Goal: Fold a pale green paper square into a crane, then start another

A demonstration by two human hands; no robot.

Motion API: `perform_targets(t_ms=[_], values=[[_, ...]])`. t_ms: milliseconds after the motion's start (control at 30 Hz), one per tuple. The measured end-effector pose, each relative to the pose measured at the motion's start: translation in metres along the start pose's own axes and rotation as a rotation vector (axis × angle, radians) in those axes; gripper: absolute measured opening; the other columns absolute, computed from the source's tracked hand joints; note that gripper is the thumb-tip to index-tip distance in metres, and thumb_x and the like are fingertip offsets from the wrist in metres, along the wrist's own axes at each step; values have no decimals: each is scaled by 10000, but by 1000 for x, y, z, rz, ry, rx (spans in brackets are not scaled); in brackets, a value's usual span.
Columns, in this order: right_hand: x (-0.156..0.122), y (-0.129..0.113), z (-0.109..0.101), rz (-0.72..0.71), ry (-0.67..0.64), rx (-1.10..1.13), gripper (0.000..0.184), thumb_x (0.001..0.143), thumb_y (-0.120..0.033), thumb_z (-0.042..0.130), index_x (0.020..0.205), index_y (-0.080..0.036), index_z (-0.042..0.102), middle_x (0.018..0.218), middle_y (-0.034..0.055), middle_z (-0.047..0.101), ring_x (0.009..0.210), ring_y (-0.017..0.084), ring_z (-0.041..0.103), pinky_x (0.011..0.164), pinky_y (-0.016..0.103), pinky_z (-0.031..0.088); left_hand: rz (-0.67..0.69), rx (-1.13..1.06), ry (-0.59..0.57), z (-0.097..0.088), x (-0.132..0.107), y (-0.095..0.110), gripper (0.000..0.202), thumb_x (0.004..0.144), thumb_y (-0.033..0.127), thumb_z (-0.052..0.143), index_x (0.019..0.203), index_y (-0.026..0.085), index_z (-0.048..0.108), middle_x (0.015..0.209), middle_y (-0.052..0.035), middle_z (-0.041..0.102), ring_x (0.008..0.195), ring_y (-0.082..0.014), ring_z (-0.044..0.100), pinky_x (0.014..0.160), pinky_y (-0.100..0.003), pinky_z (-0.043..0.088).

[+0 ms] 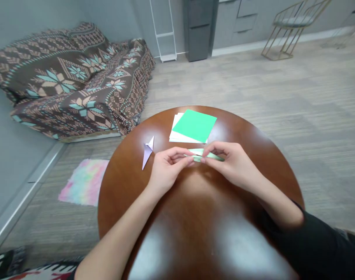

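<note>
Between my two hands is a pale green folded paper (197, 152), held just above the table. My left hand (171, 165) pinches its left end between thumb and fingers. With thumb and index finger, my right hand (228, 159) grips it right of the middle, and a narrow tip sticks out under that hand. Some folds are covered by my fingers. To the left of my left hand lies a folded lilac paper piece (147, 152) with pointed ends. Beyond my hands, a bright green sheet (195, 125) rests at an angle on several white sheets (174, 136).
The round brown wooden table (192, 217) has a glossy top. A sofa with a patterned cover (78, 85) stands at the back left, near a fluffy pastel rug (85, 181). Farther back are a white rack (165, 35), a dark grey fridge (199, 31) and a metal-framed chair (291, 27).
</note>
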State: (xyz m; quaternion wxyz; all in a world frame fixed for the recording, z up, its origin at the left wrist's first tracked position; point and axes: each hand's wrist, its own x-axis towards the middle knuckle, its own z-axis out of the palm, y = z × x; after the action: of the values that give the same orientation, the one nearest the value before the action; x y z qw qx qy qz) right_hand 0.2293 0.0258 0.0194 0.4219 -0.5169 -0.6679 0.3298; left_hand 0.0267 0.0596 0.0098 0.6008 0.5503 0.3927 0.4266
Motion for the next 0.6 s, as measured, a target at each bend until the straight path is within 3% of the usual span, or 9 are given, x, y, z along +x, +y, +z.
perform_targets(t_ms=[167, 233, 300, 400, 500, 600], values=[[0, 1, 3, -175, 58, -207, 90, 882, -138, 639, 852, -220, 659, 1017, 64, 736, 932, 244, 689, 853, 376, 498, 20, 23, 70, 4, -1, -1, 208, 751, 298, 864, 870, 159, 766, 881, -63, 798, 823, -208, 768, 847, -324, 630], [0, 1, 3, -201, 156, -316, 85, 874, -168, 664, 932, -229, 648, 1199, 111, 692, 1104, 301, 663, 937, 445, 494, 27, -5, 130, 3, 1, -2, 230, 742, 313, 871, 871, 157, 763, 878, -59, 790, 836, -201, 762, 862, -327, 627], [0, 1, 2, -191, 304, -360, 217, 852, -230, 714, 1044, -238, 613, 1303, 148, 630, 1253, 348, 590, 979, 493, 494, 14, -103, 200, -1, 5, -4, 243, 734, 312, 878, 879, 160, 756, 878, -48, 779, 858, -185, 756, 898, -332, 621], [-2, 0, 4, -116, 461, -266, 424, 831, -309, 756, 1184, -256, 526, 1298, 147, 613, 1224, 343, 608, 928, 482, 550, -27, -323, 323, -6, 13, -6, 220, 724, 250, 879, 865, 168, 732, 912, -20, 761, 924, -147, 743, 985, -318, 591], [-7, -3, 15, 40, 393, 4, 509, 856, -342, 746, 1260, -291, 442, 1210, 104, 656, 953, 262, 720, 801, 419, 611, -64, -452, 401, -7, 15, -8, 195, 718, 187, 866, 833, 165, 710, 934, -9, 749, 972, -128, 734, 1033, -299, 563], [-9, -6, 30, 131, 183, 348, 453, 894, -350, 714, 1250, -308, 436, 1024, 36, 710, 787, 202, 744, 718, 358, 636, -74, -424, 323, 0, 10, -9, 226, 709, 217, 879, 864, 166, 722, 939, -19, 763, 920, -140, 747, 983, -312, 591]])
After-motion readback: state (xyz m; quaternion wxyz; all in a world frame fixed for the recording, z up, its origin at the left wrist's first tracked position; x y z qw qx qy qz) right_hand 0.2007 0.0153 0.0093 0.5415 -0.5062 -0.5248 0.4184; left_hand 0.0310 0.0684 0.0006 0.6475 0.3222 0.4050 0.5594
